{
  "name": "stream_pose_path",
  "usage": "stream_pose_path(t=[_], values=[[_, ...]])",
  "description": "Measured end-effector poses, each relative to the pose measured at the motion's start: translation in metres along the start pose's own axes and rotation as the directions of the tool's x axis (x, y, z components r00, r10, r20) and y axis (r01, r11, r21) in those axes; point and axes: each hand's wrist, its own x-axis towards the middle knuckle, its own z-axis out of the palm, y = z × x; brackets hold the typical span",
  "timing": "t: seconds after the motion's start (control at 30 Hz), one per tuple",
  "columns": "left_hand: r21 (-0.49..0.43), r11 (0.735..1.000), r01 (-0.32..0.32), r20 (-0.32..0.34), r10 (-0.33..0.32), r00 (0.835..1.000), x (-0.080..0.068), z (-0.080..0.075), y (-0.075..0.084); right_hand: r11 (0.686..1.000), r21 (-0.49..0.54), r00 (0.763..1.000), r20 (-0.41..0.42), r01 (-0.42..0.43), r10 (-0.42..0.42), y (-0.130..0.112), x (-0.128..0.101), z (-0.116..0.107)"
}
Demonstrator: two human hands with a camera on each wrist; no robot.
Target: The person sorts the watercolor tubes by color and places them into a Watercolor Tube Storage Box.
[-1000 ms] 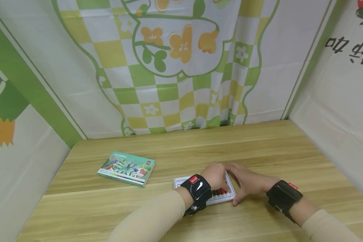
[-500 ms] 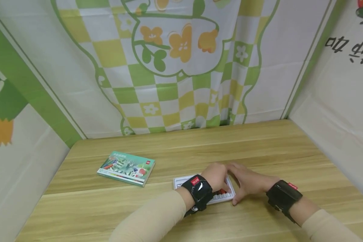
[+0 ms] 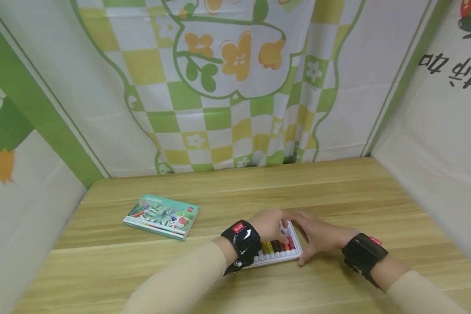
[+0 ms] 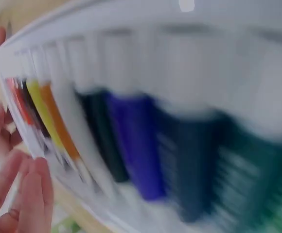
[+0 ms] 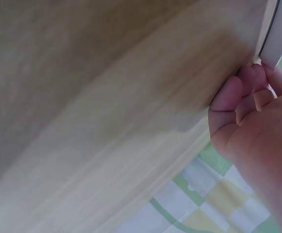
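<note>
— What is the person wearing?
— Beige long sleeves (image 3: pixel 188 279) on both arms.
— And at the wrists?
— Glossy black wrist bands (image 3: pixel 241 244), each bearing a small red label with white lettering.

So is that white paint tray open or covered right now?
Open: the white tray shows bare paint tubes in a row, no lid over them. Its green box lies apart.

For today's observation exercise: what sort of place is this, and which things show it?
Probably a small craft or art booth: a wooden table, printed cloth walls, a white tray of paint tubes under both hands, and its box.
</note>
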Motion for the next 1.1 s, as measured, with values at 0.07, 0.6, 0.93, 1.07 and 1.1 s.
stream_pose_path(t=[0.07, 0.6, 0.93, 1.07, 1.1], values=[[-0.024, 1.0, 0.011, -0.006, -0.011, 1.0, -0.01, -0.009, -0.007, 1.0, -0.005, 1.0, 0.009, -0.015, 0.015, -0.002, 0.002, 0.001], [0.204, 0.976, -0.076, 0.034, 0.071, 0.997, -0.133, -0.032, -0.053, 0.933, -0.346, 0.992, -0.029, 0.102, -0.119, -0.037, -0.015, -0.005], [0.338, 0.932, -0.131, 0.032, 0.128, 0.991, -0.143, -0.026, -0.053, 0.884, -0.454, 0.993, 0.004, 0.108, -0.119, -0.049, -0.019, 0.004], [0.413, 0.904, -0.112, 0.045, 0.103, 0.994, -0.146, -0.02, -0.052, 0.878, -0.463, 0.992, 0.047, 0.123, -0.114, -0.056, -0.016, 0.003], [0.445, 0.889, -0.11, 0.049, 0.099, 0.994, -0.147, -0.018, -0.051, 0.873, -0.469, 0.992, 0.06, 0.13, -0.115, -0.058, -0.014, 0.002]])
